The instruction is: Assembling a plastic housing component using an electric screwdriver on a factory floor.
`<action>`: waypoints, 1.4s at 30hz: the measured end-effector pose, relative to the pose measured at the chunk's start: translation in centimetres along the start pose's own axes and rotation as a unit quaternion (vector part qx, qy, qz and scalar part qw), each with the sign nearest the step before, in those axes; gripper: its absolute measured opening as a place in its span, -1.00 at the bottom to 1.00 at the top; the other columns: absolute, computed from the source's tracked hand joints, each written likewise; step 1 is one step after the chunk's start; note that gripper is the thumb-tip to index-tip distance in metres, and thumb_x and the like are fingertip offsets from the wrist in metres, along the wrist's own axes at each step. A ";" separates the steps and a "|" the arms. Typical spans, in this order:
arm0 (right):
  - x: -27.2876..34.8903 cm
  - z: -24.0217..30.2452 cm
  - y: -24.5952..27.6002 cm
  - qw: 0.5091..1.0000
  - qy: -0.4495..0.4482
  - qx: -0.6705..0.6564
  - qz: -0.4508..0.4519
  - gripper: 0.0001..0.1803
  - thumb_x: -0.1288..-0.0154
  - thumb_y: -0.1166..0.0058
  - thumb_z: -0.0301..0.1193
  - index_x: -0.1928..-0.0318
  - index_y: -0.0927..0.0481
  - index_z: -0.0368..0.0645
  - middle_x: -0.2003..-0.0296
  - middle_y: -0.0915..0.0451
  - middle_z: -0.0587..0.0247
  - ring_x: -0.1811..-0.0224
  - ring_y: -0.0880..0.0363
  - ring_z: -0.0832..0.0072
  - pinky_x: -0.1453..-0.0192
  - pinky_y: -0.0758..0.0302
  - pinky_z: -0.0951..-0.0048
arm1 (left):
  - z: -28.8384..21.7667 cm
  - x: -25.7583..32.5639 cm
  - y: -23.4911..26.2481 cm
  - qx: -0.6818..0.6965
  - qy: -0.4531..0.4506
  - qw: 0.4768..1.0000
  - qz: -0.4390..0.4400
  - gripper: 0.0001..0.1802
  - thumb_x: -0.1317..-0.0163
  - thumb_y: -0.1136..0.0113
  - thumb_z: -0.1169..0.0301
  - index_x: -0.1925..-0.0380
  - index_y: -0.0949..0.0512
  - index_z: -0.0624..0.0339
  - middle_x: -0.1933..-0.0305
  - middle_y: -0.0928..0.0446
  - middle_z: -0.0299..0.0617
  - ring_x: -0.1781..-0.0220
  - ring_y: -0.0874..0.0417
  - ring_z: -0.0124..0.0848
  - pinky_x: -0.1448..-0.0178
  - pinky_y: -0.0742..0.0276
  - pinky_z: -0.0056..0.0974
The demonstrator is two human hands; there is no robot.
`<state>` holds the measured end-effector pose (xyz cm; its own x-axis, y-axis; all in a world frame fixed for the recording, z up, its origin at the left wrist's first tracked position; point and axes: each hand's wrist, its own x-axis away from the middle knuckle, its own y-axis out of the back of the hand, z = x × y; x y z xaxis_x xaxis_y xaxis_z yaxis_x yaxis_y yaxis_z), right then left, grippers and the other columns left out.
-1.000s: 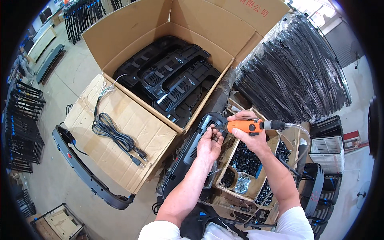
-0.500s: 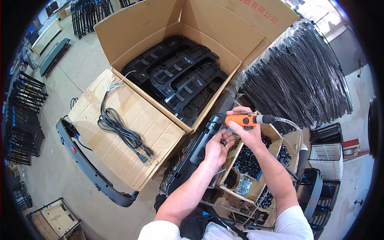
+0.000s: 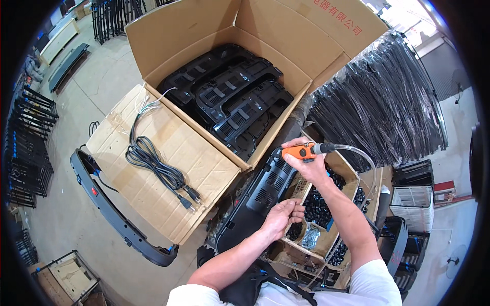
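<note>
The left hand (image 3: 278,219), half-curled, contents indeterminable, has withdrawn to lower centre near the parts box (image 3: 305,250), leaving the panel (image 3: 263,197) to the right hand (image 3: 311,168), closed around the driver (image 3: 294,152).

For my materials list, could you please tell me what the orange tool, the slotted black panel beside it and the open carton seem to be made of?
Orange tool: probably plastic-shelled, smooth, evenly coloured. Slotted black panel: likely moulded plastic, given its soft sheen and regular slots, possibly painted metal. Open carton: matte brown cardboard, showing fold lines.
</note>
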<state>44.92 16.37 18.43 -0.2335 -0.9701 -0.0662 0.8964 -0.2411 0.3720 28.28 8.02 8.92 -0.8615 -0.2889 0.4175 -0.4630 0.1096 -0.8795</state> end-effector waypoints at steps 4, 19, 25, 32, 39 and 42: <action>-0.2 -0.3 -0.6 0.999 0.020 0.034 0.010 -0.68 -0.27 -0.39 -0.51 -0.01 -0.63 -0.18 0.00 -0.70 0.27 -0.04 -0.66 0.53 -0.22 -0.58 0.39 | 1.1 1.9 0.3 0.014 0.032 0.999 -0.041 -0.67 -0.71 0.13 0.28 -0.19 -0.45 0.30 0.04 -0.63 -0.10 0.06 -0.76 -0.32 -0.08 -0.79 -0.23; -0.1 -1.0 -0.9 0.999 0.016 -0.008 -0.032 -0.58 -0.22 -0.41 -0.37 -0.05 -0.61 -0.20 0.07 -0.69 0.28 0.00 -0.63 0.53 -0.16 -0.57 0.36 | 3.3 7.6 4.1 -0.051 0.066 0.992 -0.094 -0.70 -0.67 0.13 0.29 0.06 -0.56 0.20 0.16 -0.65 -0.22 0.19 -0.67 -0.43 0.07 -0.65 -0.29; 2.6 0.4 -2.0 0.996 0.037 0.017 -0.082 -0.53 -0.17 -0.41 -0.40 -0.11 -0.64 -0.16 0.06 -0.74 0.25 -0.03 -0.70 0.45 -0.24 -0.59 0.35 | 0.9 9.8 4.8 -0.065 0.026 0.990 -0.119 -0.75 -0.65 0.07 0.39 -0.04 -0.56 0.28 0.10 -0.63 -0.16 0.10 -0.72 -0.33 -0.08 -0.73 -0.21; 10.9 5.3 4.0 0.988 0.009 -0.012 -0.152 -0.50 -0.25 -0.45 -0.44 -0.18 -0.60 -0.20 -0.03 -0.75 0.19 -0.14 -0.70 0.45 -0.34 -0.59 0.33 | 2.0 10.4 5.5 -0.157 0.115 0.974 -0.113 -0.67 -0.65 0.06 0.32 -0.19 -0.52 0.30 -0.01 -0.64 -0.13 -0.01 -0.70 -0.27 -0.10 -0.64 -0.24; 25.9 8.1 8.2 0.948 -0.038 -0.080 -0.306 -0.46 -0.24 -0.42 -0.49 -0.22 -0.56 -0.17 -0.07 -0.75 0.13 -0.17 -0.70 0.39 -0.35 -0.62 0.27 | 8.3 7.9 6.7 -0.273 0.218 0.931 -0.108 -0.65 -0.59 -0.10 0.27 -0.18 -0.60 0.28 -0.07 -0.65 -0.16 -0.09 -0.66 -0.35 -0.21 -0.58 -0.23; 32.7 8.1 9.9 0.929 -0.069 -0.088 -0.353 -0.44 -0.23 -0.41 -0.53 -0.24 -0.54 -0.20 -0.10 -0.73 0.04 -0.18 -0.71 0.34 -0.35 -0.62 0.22 | 12.0 5.4 9.3 -0.329 0.270 0.897 -0.119 -0.65 -0.59 -0.10 0.25 -0.17 -0.62 0.21 -0.08 -0.68 -0.18 -0.05 -0.63 -0.36 -0.17 -0.51 -0.18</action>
<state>43.08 -17.47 27.43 -0.8218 -0.5585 -0.1126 0.5464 -0.8286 0.1220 21.80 -3.90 0.29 -0.6143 0.1049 0.7820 -0.5178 0.6943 -0.4999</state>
